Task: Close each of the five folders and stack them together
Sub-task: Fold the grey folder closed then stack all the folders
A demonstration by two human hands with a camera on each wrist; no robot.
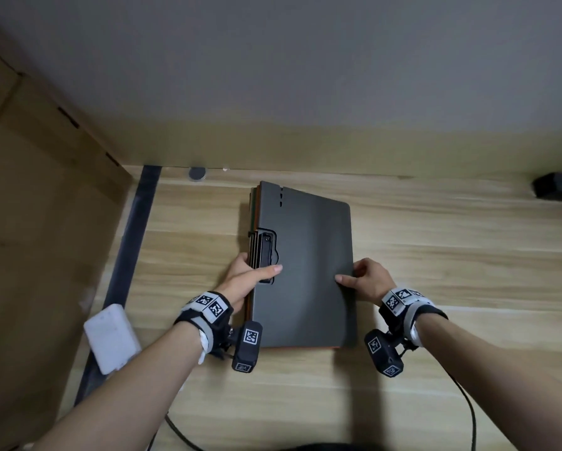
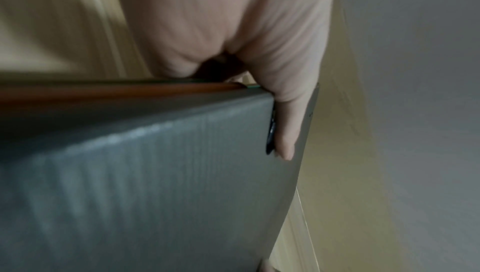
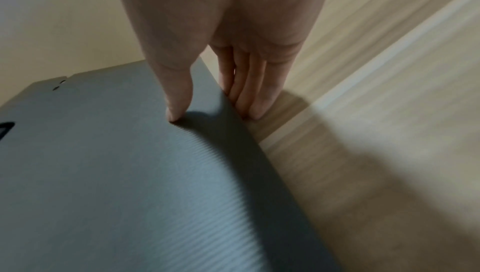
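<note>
head: folder stack [image 1: 305,271] is lying near the desk [image 1: 436,255] back edge; left hand [image 1: 245,278] is clamping its spine side, right hand [image 1: 367,281] pinching its open edge.
left wrist: thumb [image 2: 285,128] is pressing the grey cover, orange folder [image 2: 116,91] edge showing beneath.
right wrist: fingers [image 3: 249,91] are tucking under the edge.
risk: covers are sliding askew if grip is uneven.
count: one stack; five not verifiable.

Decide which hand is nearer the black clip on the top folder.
Left. The left hand grips the stack's spine edge, thumb lying across the clip. The right hand holds the opposite edge of the folder, well clear of it.
</note>
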